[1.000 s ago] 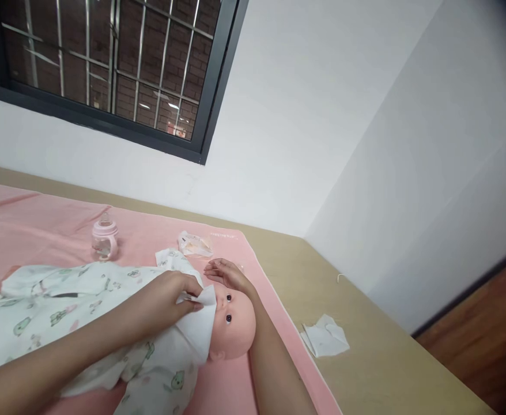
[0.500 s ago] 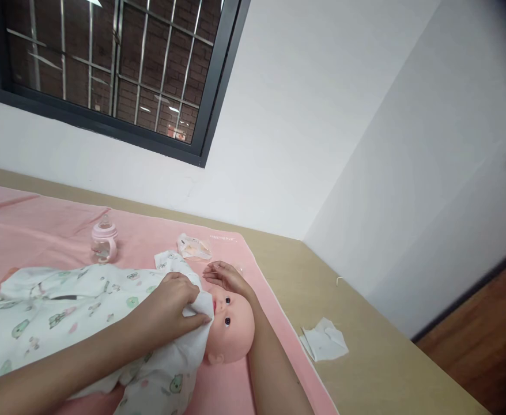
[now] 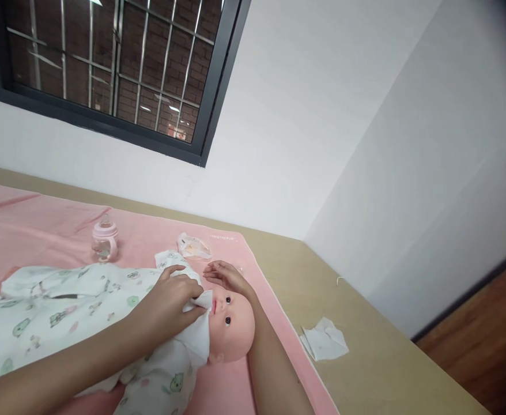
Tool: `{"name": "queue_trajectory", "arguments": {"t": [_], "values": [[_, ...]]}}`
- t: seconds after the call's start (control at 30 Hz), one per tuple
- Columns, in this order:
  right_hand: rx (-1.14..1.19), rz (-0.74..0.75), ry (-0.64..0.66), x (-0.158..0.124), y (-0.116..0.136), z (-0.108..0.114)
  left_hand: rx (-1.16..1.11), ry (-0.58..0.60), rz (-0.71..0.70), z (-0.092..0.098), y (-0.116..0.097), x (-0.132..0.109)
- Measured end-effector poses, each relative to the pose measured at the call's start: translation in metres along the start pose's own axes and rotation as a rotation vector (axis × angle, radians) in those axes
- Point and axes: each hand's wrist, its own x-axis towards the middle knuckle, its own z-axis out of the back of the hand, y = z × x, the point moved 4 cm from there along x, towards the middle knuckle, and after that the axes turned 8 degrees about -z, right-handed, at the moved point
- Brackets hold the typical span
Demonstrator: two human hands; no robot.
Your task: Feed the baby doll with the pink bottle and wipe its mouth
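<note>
Probably for control, cloth [image 3: 200,340] is pinched by the left grip [image 3: 173,302] at ten o'clock from the doll's head [image 3: 232,327]; at twelve, the right grip [image 3: 225,275] is curved slackly, seemingly unfilled.

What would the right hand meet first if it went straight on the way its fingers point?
The right hand would probably meet the white patterned sleeve of the doll first, though depth is hard to judge.
</note>
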Motion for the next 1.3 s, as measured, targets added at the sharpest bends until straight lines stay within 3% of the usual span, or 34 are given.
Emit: {"name": "queue_trajectory", "arguments": {"t": [0.9, 1.3], "values": [[-0.008, 0.002, 0.002, 0.0038, -0.0027, 0.0029, -0.015, -0.088, -0.112, -0.0050, 0.0099, 0.0031], [-0.001, -0.011, -0.006, -0.0002, 0.0015, -0.0014, -0.221, -0.104, -0.105, -0.0027, 0.0040, -0.0009]]}}
